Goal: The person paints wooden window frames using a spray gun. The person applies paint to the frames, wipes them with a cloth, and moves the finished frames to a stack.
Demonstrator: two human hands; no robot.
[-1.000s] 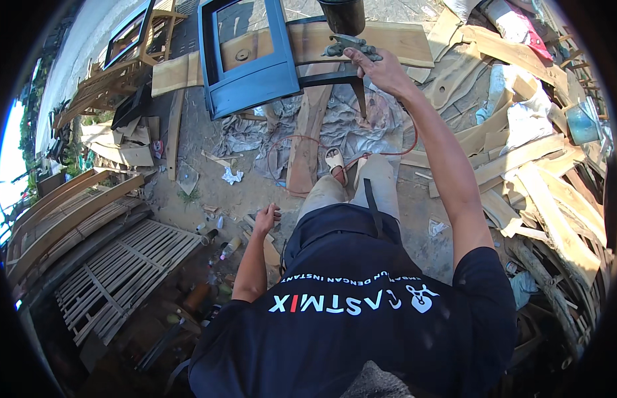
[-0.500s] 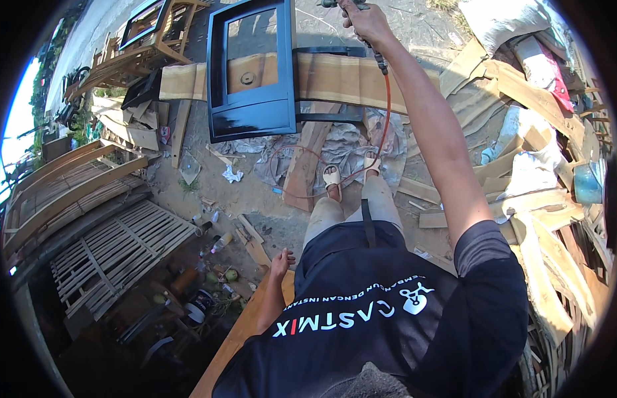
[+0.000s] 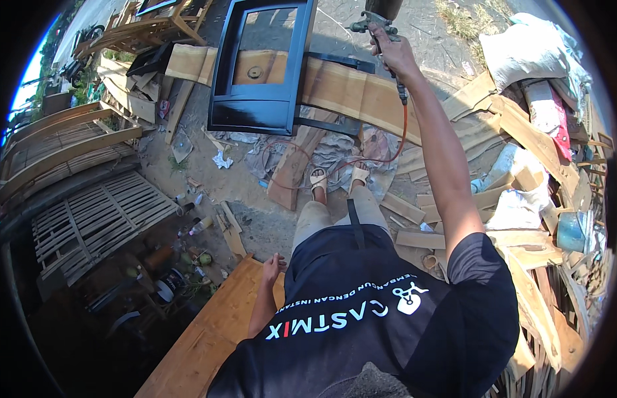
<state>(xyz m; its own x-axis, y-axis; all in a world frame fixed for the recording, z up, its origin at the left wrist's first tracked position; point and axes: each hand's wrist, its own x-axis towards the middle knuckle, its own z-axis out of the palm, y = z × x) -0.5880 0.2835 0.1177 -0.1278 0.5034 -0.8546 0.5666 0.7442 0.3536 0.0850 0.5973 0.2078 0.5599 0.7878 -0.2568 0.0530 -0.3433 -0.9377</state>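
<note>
Right hand [image 3: 395, 57] is gripping a spray gun [image 3: 372, 22].
I am holding it beside the black frame [image 3: 252, 114], my left hand [image 3: 274, 266] hanging loosely open.

Free gap between black frame [image 3: 252, 114] and spray gun [image 3: 376, 24], red hose [image 3: 404, 125] below right hand [image 3: 396, 56].

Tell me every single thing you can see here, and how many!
Spray gun: one, greenish-grey, top centre
Hose: one, orange-red, below the gun
Framed piece: one, glossy black, upper centre
Long plank: one, light brown, behind the frame
Crumpled sheet: one or more, grey, ground ahead
Slatted rack: one, brownish, left
Flat board: one, orange-brown, lower centre-left
Sacks: several, mostly white, right
Bucket: one, blue, far right
Wood scraps: too many to count, brown, right
Sandals: two, cream, centre
Left hand: one, bare, beside the body
Right hand: one, bare, holding the gun
</note>
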